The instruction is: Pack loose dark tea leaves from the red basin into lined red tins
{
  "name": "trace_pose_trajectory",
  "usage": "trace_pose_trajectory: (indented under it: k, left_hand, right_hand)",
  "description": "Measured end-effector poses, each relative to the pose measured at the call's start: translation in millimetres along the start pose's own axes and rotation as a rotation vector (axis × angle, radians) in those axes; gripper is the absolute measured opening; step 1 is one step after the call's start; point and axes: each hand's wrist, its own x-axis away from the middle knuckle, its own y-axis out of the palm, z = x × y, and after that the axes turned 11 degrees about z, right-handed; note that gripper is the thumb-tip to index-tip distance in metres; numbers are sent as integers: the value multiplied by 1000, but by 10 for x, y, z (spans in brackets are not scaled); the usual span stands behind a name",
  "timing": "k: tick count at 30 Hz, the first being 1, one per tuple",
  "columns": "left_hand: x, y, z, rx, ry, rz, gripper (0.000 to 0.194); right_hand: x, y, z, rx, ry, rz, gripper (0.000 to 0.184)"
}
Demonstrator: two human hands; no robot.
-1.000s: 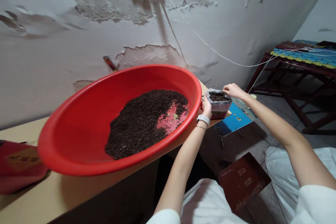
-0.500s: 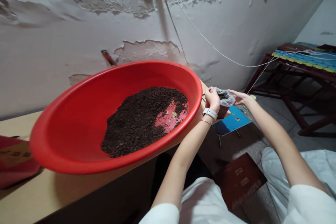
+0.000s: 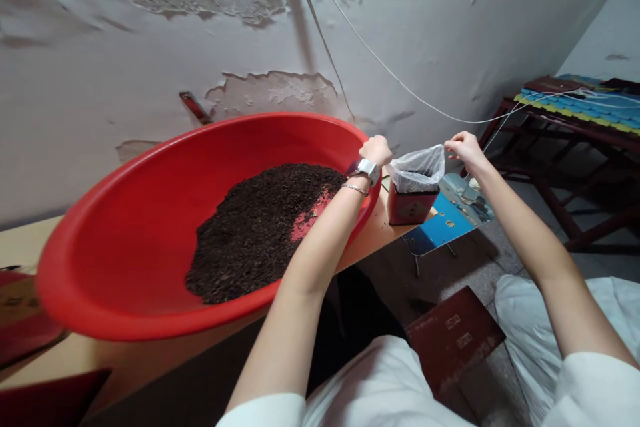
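A clear plastic bag (image 3: 419,165) lines a small red tin (image 3: 411,207) standing on the table's right end, with dark loose material inside. My left hand (image 3: 377,150) is closed at the bag's left edge, beside the basin's rim. My right hand (image 3: 465,148) pinches the bag's upper right corner, pulling the plastic up above the tin. Left of the tin, a large red basin (image 3: 135,233) holds a heap of dark, dry, leaf-like material (image 3: 255,233). Part of the basin's bottom shows pink through the heap.
Below the table's right end is a blue board (image 3: 440,230). A dark red stool (image 3: 456,337) stands on the floor. Red packaging (image 3: 25,317) lies at the far left. A white cable (image 3: 400,83) hangs along the peeling wall toward a dark rack (image 3: 560,140).
My hands have moved apart, the left one leftward and the right one up. The bag's mouth, formerly bunched low at the tin, is now stretched upward. The view has shifted slightly.
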Motion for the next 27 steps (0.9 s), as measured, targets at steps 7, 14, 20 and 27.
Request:
trace_pose_trajectory:
  k: [7,14,20,27]
  left_hand:
    - [-192,206,-13,-27,60,-80,29]
    - [-112,36,-270,84,81,31,16]
    - [-21,44,-293,304,-103,-312,5]
    - [-115,-75,-437,353,-57,-202,16]
  right_hand:
    - [75,91,1,158,-104,-197,16]
    - [151,-161,106,-58,17,-10,11]
    - [479,-111,118,43,240,-335,24]
    - [325,-431,25,-109,82,-67,12]
